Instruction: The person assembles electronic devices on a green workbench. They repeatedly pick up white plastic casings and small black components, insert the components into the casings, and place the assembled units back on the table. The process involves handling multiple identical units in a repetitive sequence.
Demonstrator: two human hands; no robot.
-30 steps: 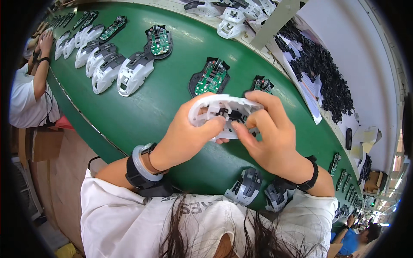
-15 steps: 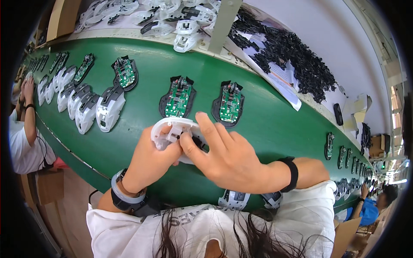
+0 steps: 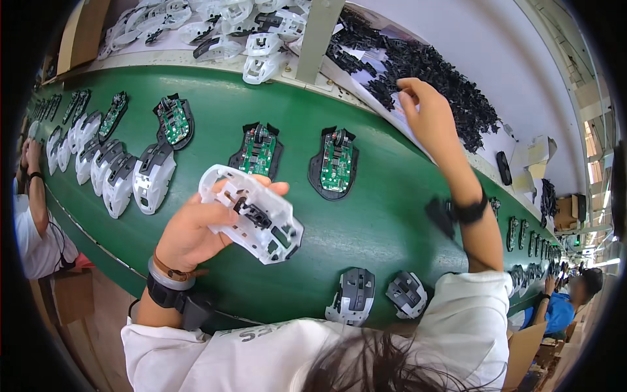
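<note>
My left hand (image 3: 196, 228) grips a white computer mouse shell (image 3: 273, 228) with its inner side up. A black plastic piece (image 3: 253, 212) is seated inside the shell, near my left thumb. At the upper right, my right hand (image 3: 428, 114) hovers at the near edge of a pile of small black plastic parts (image 3: 434, 75). Its thumb and forefinger are apart, with nothing visible between them. Just beyond the shell lies a mouse base with a green circuit board (image 3: 260, 151). Another mouse base (image 3: 335, 163) rests to its right.
On the green worktable (image 3: 392, 202), white-and-grey mouse shells (image 3: 155, 179) form a row at left. Two grey-topped shells (image 3: 356, 294) sit near my body. White shells (image 3: 264, 55) crowd the shelf beside a metal post (image 3: 318, 42). Co-workers sit at both sides.
My right hand has left the shell and moved up and right to the black parts. My left hand has tilted the shell, so its inside shows. The view has shifted slightly.
</note>
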